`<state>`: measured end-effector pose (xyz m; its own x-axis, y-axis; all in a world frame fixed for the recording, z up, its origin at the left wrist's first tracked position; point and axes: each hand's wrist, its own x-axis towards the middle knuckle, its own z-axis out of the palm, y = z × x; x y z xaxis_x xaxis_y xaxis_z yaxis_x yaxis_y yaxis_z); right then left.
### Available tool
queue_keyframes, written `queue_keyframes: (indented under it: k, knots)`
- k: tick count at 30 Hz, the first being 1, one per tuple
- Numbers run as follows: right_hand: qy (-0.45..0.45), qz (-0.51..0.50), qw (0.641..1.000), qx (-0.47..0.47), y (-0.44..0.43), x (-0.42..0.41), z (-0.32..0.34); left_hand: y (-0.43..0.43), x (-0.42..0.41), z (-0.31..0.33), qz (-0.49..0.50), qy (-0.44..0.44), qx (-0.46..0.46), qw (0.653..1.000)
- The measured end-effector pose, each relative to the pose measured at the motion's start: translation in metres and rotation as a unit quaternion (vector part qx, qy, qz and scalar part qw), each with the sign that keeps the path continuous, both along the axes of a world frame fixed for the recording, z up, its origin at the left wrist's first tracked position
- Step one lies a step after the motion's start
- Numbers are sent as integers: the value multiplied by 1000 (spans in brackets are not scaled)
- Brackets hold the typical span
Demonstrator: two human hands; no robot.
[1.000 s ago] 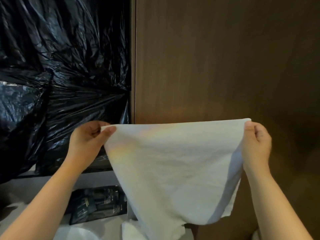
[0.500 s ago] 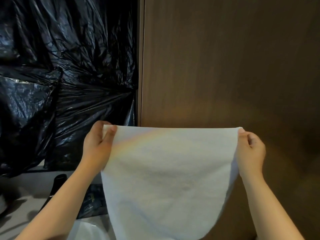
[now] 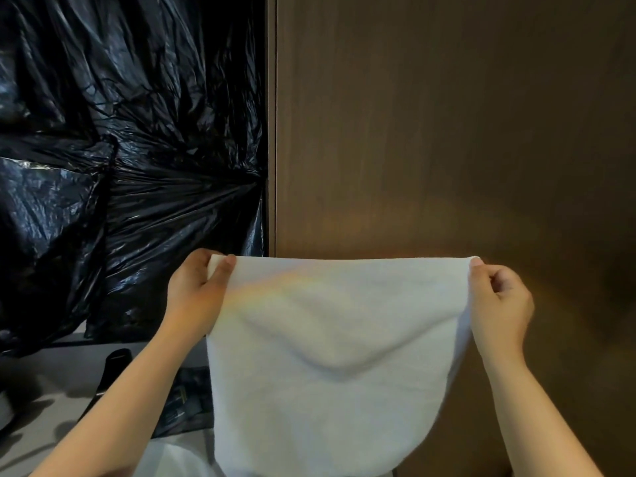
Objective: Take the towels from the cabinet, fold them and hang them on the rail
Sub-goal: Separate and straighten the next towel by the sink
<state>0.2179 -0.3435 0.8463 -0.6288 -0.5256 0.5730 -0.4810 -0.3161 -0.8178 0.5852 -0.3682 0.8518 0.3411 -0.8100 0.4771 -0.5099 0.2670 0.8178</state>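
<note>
Risk: the towel (image 3: 330,356) hangs by its two top corners only; a slack pinch would drop one corner and skew the fold. Rail not in view.

Left hand (image 3: 196,294): thumb and fingers pinch the top left corner. Right hand (image 3: 499,301): fingers curled, pinching the top right corner. Towel is stretched between them, in front of the brown panel (image 3: 447,132).

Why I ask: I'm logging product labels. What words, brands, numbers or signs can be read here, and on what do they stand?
No text can be read.
Dark packets behind the left forearm: faint pale print, too small and blurred to read.
White towel, pinched by the left hand and right hand: no text.
Black plastic sheeting and brown wooden panel: no text.
</note>
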Motion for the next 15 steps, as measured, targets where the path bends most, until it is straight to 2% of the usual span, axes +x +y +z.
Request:
queue_keyframes:
  k: [4, 7, 10, 13, 15]
  knots:
    - [44, -27, 999, -7, -3, -1, 0, -7, 0, 4, 33, -83, -41, 995]
    - [95, -36, 995, 23, -7, -4, -3, -11, 0, 3, 26, -134, -43, 990]
    - [81, -27, 996, 19, -7, -4, -9, -8, -11, 3, 8, -76, -29, 997]
    - [36, -18, 999, -22, -1, 4, -12, 4, -27, 4, -24, 27, 1, 999]
    - [17, -9, 999, -49, 7, 12, -12, 17, -35, 4, -46, 57, 3, 997]
